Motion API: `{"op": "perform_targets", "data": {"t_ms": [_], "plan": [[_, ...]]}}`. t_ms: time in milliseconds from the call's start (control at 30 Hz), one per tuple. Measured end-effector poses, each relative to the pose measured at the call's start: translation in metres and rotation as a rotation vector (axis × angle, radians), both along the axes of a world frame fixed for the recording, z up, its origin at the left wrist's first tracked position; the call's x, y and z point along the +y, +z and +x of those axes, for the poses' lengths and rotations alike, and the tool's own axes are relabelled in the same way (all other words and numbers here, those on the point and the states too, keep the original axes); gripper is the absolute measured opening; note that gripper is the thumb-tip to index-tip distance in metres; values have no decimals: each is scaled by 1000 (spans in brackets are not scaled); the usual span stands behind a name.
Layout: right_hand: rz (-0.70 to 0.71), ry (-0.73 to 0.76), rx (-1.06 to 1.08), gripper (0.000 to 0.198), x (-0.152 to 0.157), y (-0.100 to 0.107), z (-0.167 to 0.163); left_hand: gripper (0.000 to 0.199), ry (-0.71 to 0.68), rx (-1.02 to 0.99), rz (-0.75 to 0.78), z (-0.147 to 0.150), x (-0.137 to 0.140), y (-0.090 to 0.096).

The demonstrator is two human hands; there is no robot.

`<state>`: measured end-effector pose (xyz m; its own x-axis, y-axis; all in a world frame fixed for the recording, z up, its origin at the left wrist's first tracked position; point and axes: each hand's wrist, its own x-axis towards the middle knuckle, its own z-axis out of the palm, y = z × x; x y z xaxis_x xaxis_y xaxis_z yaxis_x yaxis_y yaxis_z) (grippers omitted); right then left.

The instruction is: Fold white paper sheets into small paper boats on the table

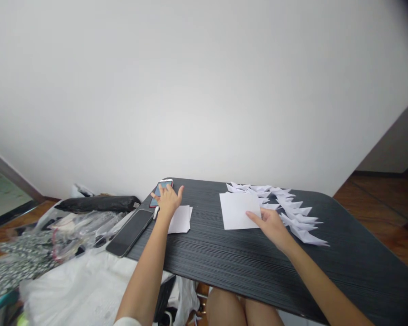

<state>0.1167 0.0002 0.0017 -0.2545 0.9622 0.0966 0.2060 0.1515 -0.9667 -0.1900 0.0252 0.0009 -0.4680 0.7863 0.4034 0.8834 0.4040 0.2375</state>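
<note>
My left hand (167, 198) reaches over a lit smartphone (154, 200) at the table's far left corner, its fingers spread and partly covering the screen. Whether a fingertip touches the glass I cannot tell. Between thumb and fingers, my right hand (270, 222) pinches a white sheet of paper (236, 210) by its right edge. Behind and to the right of that sheet lie several folded white paper shapes with pointed ends, like paper boats (301, 219), set in a curved row. A small stack of white paper (181, 220) rests beside my left wrist, partly hidden by the forearm.
A larger dark-screened device (129, 233) lies at the left edge of the dark table (204, 253). A white wall (204, 90) rises behind. Plastic bags (78, 231) and a long black package (98, 203) are heaped left of the table.
</note>
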Motion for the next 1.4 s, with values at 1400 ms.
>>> {"op": "perform_targets", "data": {"t_ms": [1400], "plan": [[-307,143,441,21,29,22,28,51,-1205,-1,175,169,-28,30]]}}
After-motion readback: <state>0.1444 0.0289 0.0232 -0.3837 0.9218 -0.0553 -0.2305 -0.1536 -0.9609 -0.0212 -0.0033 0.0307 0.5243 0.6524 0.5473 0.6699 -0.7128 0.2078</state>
